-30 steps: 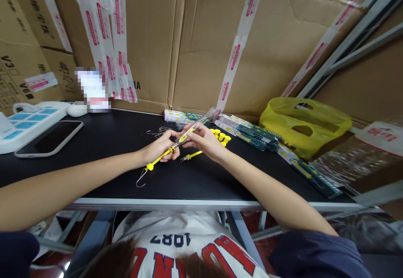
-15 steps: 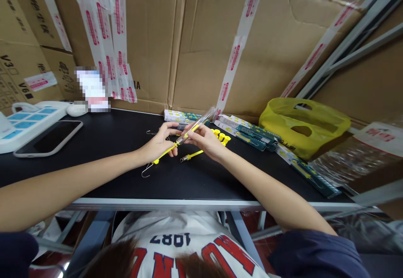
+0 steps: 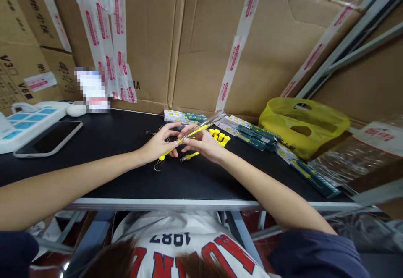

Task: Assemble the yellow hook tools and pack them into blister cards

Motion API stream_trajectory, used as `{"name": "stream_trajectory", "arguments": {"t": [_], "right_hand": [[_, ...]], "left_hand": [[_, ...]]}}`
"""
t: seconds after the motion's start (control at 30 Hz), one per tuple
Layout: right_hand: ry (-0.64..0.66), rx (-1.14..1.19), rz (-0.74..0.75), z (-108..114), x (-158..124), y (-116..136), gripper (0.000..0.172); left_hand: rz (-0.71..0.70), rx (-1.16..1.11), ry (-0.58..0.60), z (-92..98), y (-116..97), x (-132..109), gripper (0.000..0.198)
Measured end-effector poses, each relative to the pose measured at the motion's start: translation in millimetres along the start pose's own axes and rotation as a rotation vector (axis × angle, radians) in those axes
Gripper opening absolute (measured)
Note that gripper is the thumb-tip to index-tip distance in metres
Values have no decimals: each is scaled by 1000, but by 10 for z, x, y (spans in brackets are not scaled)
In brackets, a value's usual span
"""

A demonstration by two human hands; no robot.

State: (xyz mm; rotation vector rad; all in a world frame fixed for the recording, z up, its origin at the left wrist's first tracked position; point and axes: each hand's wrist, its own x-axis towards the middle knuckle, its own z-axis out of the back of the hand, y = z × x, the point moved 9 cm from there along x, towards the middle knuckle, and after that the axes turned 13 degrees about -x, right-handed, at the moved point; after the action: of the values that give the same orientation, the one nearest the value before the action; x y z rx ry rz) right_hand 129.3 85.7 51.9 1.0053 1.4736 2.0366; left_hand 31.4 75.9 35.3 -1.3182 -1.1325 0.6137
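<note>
Between the fingers of my left hand (image 3: 157, 144) is a thin yellow rod (image 3: 162, 157) with a wire hook (image 3: 157, 168) at its lower end. My right hand (image 3: 208, 145) pinches a clear plastic tube (image 3: 217, 117), which slants up and away to the right. The rod's upper part shows yellow inside the tube, and both hands meet near the tube's lower end. Beneath them on the black table lies another yellow rod with a metal end (image 3: 185, 158). Several small yellow caps (image 3: 221, 137) sit just beyond my right hand. Wire hooks (image 3: 152, 132) lie behind my left hand.
Printed flat packs (image 3: 252, 135) lie at the back and right, near a yellow plastic bag (image 3: 302, 122). A phone (image 3: 50, 138) and a white power strip (image 3: 30, 120) are on the left. Cardboard (image 3: 201, 51) walls the table's far side.
The yellow rod has slid upward to the right, further into the clear tube. Its hook end has come closer to my left hand, which has shifted slightly right.
</note>
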Motion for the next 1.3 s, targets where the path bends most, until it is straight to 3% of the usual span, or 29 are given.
{"name": "stream_trajectory", "arguments": {"t": [0.3,0.77,1.0,1.3], "right_hand": [[-52,-2,18,120,23,84,32],[-215,-64,-11,712,48,326,32],[-239,-80,-42,769,53,302,31],[-227,-70,-47,774,48,311,31]], "left_hand": [[99,-18,-66,70,99,21,47],[240,-147,-115,46,123,-33,37],[174,-88,-115,130,182,18,28],[230,-4,-88,96,194,3,27]]}}
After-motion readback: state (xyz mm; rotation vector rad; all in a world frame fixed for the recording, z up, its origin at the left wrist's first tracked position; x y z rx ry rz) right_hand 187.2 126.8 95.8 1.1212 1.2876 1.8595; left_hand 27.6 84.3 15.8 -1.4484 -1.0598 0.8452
